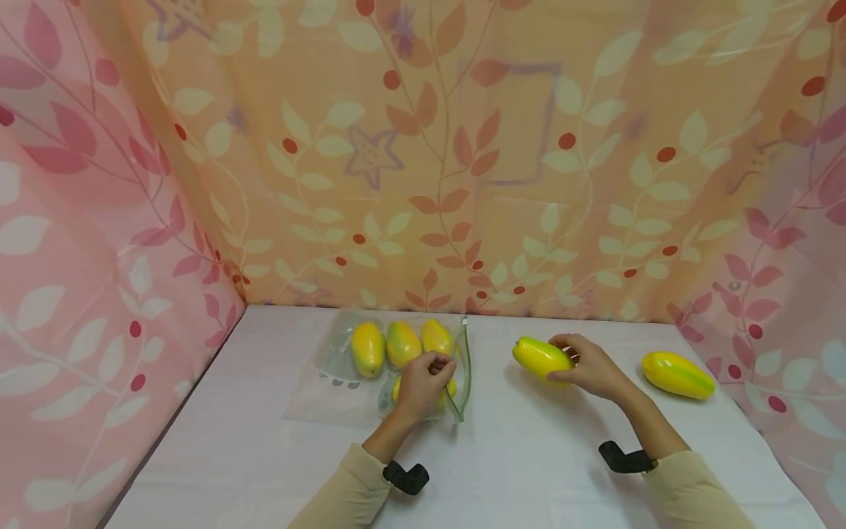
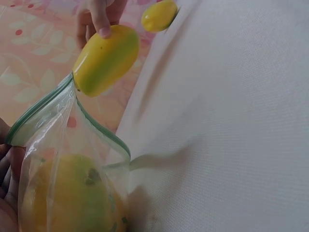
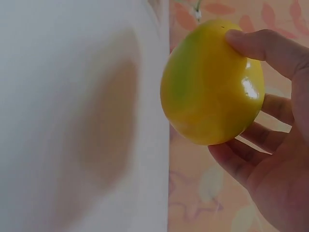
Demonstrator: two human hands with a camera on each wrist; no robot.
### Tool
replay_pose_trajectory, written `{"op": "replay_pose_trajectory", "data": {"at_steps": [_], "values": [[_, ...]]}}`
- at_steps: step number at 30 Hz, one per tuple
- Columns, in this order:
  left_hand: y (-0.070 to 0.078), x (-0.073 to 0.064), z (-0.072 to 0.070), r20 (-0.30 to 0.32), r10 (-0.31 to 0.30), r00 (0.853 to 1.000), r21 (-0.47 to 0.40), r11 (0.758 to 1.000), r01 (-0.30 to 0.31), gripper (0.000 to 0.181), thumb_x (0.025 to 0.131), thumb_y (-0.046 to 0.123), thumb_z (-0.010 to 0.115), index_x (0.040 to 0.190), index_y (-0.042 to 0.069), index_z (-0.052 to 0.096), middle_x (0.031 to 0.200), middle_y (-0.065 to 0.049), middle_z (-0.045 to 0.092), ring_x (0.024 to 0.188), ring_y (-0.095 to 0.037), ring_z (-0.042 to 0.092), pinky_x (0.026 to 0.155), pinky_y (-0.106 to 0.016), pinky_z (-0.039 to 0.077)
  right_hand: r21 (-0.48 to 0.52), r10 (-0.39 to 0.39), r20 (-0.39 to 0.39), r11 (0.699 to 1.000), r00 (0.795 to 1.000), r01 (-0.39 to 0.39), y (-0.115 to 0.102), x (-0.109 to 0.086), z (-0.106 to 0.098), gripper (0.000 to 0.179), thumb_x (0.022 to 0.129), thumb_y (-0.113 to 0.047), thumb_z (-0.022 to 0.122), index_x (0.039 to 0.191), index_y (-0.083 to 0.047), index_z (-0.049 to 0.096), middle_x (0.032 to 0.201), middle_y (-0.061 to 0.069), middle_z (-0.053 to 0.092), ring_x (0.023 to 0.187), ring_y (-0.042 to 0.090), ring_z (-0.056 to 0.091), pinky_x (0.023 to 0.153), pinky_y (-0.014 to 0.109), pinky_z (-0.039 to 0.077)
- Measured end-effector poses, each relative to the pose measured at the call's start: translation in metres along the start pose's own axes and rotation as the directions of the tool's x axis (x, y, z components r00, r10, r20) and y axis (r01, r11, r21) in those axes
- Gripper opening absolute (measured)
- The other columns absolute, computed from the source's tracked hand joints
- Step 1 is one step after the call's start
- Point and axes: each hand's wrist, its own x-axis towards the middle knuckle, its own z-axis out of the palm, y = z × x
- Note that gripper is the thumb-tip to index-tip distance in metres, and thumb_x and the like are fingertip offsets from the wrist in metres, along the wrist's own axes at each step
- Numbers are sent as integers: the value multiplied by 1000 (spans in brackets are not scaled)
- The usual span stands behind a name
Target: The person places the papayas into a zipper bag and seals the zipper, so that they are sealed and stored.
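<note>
Left hand [image 1: 421,388] pinches one bag [image 1: 317,408] (four fruits [image 1: 367,350] inside); right hand [image 1: 593,367] grips a fifth [image 1: 538,358]; a sixth [image 1: 678,375] lies apart.

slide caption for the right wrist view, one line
A right hand grips a glossy yellow-and-green oval fruit above a white tabletop.

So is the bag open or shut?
Open. The bag has its green edges spread apart, with a gap between, and the left grip pinches one.
</note>
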Motion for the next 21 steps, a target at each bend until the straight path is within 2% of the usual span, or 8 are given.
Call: {"op": "replay_pose_trajectory", "data": {"at_steps": [7,21], "values": [[-1,0,-1,8,-7,1000,9,1000,7,14,90,19,68,91,6,72,83,-3,70,68,-7,57,62,-17,50,28,-29,51,999,998,28,-14,1,21,64,75,-29,83,127,-4,56,123,14,60,102,25,55,90,43,52],[1,0,0,0,-5,1000,10,1000,5,13,90,17,68,90,5,72,81,-4,70,66,-6,57,60,-17,51,15,-152,87,988,985,151,-39,3,44,56,72,-27,84,120,-9,62,114,5,62,100,21,54,87,36,50]]}}
